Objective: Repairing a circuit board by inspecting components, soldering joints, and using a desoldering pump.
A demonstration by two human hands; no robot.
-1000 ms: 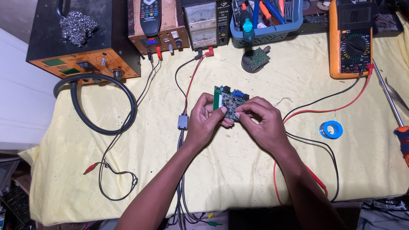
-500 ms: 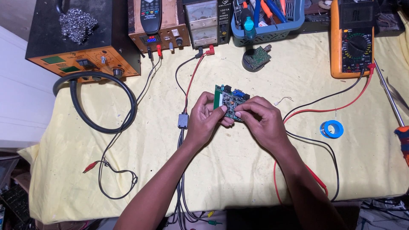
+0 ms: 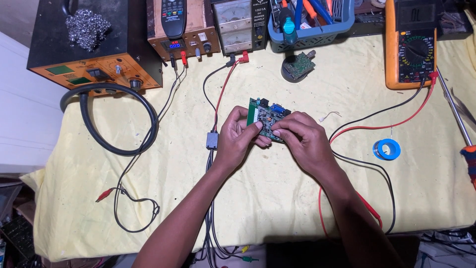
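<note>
Yellow cloth covers the bench (image 3: 79,198), and reading from the left edge there is one black-and-orange station box (image 3: 94,44) with a wad of steel wool (image 3: 88,29) on top and a thick black hose (image 3: 119,124) looping out in front of it. Next along stands one wooden-cased supply (image 3: 183,34) with a remote control (image 3: 173,17) lying on it, then one metered power supply (image 3: 240,25), whose red and black leads run down the cloth toward the middle.

At the centre, one green circuit board (image 3: 267,119) is held up just above the cloth by both hands. The left hand (image 3: 238,141) is curled closed on the board's left side, thumb on the face; the right hand (image 3: 302,139) is closed on its right and lower edge, fingertips pinching near the board's middle. The board lies directly between the two hands, its long axis running from upper left to lower right, and neither hand is clearly nearer: each touches it.

Behind them sits one small round part with a green board (image 3: 297,67), and one blue basket of tools (image 3: 312,25). Further right come one orange multimeter (image 3: 411,44), one blue roll (image 3: 386,149) lying well apart from the hands, and one screwdriver (image 3: 461,119) at the far edge.
</note>
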